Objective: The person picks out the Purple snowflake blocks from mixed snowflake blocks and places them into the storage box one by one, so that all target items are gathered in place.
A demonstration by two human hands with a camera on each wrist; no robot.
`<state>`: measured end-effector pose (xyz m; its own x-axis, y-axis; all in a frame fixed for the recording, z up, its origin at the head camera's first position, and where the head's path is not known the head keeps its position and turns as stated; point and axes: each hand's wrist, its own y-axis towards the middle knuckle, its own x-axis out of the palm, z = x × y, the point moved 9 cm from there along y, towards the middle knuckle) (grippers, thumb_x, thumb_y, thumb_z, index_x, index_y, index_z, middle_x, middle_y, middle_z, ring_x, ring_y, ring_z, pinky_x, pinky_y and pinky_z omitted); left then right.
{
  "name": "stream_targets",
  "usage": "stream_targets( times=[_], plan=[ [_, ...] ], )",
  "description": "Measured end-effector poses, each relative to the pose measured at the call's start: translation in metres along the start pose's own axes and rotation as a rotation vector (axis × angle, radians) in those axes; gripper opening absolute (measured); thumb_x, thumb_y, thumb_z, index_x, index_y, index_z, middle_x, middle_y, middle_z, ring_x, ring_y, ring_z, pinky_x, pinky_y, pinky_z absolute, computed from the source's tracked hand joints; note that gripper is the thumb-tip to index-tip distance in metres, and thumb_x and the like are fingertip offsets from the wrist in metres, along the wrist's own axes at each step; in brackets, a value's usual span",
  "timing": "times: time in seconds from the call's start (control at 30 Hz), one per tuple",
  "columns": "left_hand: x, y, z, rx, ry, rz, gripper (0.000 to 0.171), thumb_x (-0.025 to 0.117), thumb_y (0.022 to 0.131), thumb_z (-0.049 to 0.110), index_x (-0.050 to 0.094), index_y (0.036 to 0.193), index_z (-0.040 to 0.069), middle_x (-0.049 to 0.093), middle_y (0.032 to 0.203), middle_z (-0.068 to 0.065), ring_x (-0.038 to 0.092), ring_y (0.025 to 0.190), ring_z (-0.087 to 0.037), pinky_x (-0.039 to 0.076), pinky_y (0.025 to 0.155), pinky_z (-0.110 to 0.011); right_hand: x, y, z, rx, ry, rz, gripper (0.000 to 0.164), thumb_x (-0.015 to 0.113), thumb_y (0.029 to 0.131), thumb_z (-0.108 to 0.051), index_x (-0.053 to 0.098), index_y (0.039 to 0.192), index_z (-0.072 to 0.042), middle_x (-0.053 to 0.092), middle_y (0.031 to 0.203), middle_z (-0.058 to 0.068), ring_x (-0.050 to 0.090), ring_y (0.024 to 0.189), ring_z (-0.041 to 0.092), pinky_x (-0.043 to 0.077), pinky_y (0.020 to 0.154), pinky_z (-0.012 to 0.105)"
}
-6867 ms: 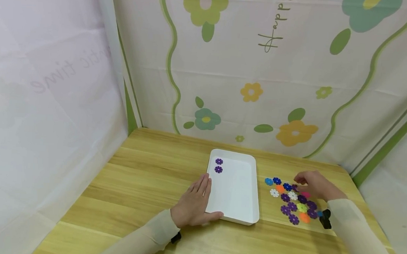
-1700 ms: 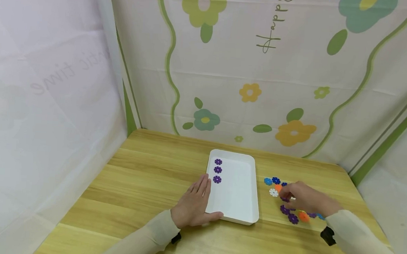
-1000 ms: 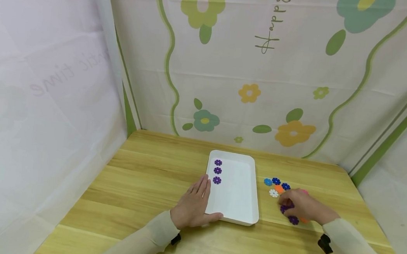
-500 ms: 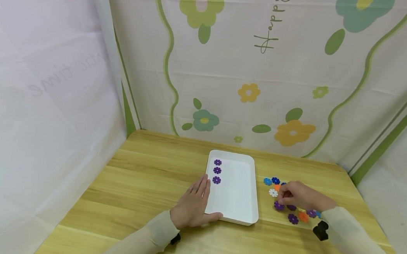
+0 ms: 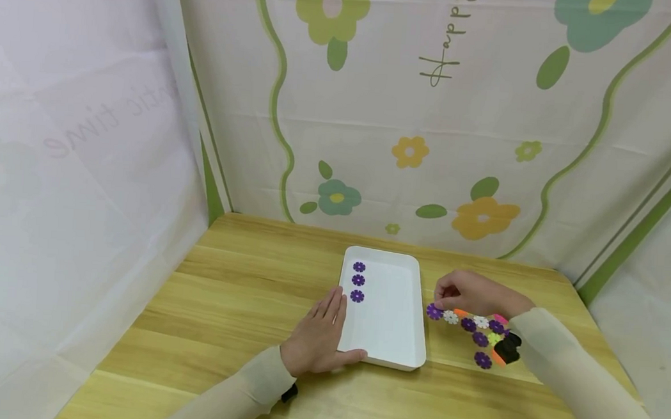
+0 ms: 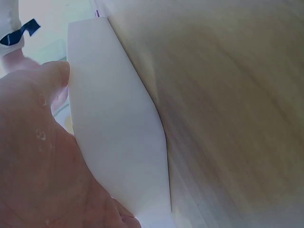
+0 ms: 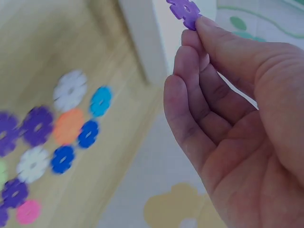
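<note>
My right hand (image 5: 471, 292) pinches a purple snowflake disc (image 7: 184, 10) between thumb and fingertips, just right of the white tray (image 5: 381, 360). In the right wrist view the disc sticks out past the fingertips, with the tray's wall behind it. My left hand (image 5: 315, 338) lies against the tray's near left corner, fingers straight along the left side and thumb on the near rim. The left wrist view shows that hand (image 6: 42, 142) along the tray's outer wall (image 6: 114, 114). Inside the tray, three purple snowflake discs (image 5: 358, 280) form a column at the upper left.
Below and right of my right hand lie several loose discs: purple (image 5: 482, 360), white (image 5: 481, 322), yellow-green (image 5: 494, 339) and orange ones. In the right wrist view blue discs (image 7: 63, 159) and a pink disc (image 7: 28, 212) also show. A flowered curtain (image 5: 376, 109) hangs behind the wooden table (image 5: 239, 280).
Over these seconds a third purple disc has joined the column in the tray. My right hand has lifted another purple disc from the pile and moved left toward the tray. My left hand stays put.
</note>
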<state>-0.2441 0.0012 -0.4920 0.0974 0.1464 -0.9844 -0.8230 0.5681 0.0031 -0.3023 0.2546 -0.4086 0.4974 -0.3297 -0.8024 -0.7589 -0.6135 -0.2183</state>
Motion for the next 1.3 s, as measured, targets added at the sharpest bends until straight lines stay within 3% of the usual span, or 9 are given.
stream_targets(
  times=[0.23, 0.67, 0.9, 1.3],
  plan=[
    [-0.008, -0.003, 0.002, -0.008, -0.005, -0.025, 0.112, 0.043, 0.098, 0.080, 0.021, 0.165, -0.006, 0.013, 0.176, -0.026, 0.016, 0.165, -0.039, 0.027, 0.132, -0.051, 0.013, 0.042, -0.029, -0.037, -0.078, -0.031, 0.015, 0.071, 0.102, -0.018, 0.071, 0.087, -0.016, 0.068, 0.081, -0.003, 0.054, 0.069, 0.007, 0.048, 0.064, 0.022],
    [-0.012, -0.003, 0.005, -0.026, 0.046, -0.048, 0.113, 0.040, 0.097, 0.083, 0.021, 0.166, -0.004, 0.015, 0.176, -0.024, 0.018, 0.165, -0.036, 0.029, 0.132, -0.046, 0.054, 0.106, -0.060, -0.062, -0.067, -0.081, 0.012, 0.074, 0.100, -0.017, 0.075, 0.088, -0.016, 0.073, 0.082, -0.007, 0.057, 0.072, 0.006, 0.052, 0.069, 0.021],
    [-0.014, -0.003, 0.005, -0.014, 0.052, -0.036, 0.111, 0.041, 0.098, 0.081, 0.023, 0.165, -0.006, 0.016, 0.175, -0.026, 0.019, 0.164, -0.037, 0.030, 0.131, -0.048, 0.067, 0.125, -0.062, -0.090, -0.048, -0.053, 0.014, 0.074, 0.100, -0.013, 0.075, 0.087, -0.015, 0.073, 0.081, -0.007, 0.059, 0.070, 0.004, 0.052, 0.067, 0.019],
    [-0.011, -0.003, 0.004, -0.015, 0.041, -0.042, 0.112, 0.039, 0.098, 0.082, 0.022, 0.165, -0.005, 0.013, 0.176, -0.025, 0.018, 0.165, -0.036, 0.030, 0.131, -0.048, 0.080, 0.136, -0.044, -0.044, 0.015, 0.014, 0.012, 0.076, 0.098, -0.014, 0.077, 0.086, -0.017, 0.072, 0.080, -0.009, 0.060, 0.072, 0.005, 0.053, 0.069, 0.020]
  ],
)
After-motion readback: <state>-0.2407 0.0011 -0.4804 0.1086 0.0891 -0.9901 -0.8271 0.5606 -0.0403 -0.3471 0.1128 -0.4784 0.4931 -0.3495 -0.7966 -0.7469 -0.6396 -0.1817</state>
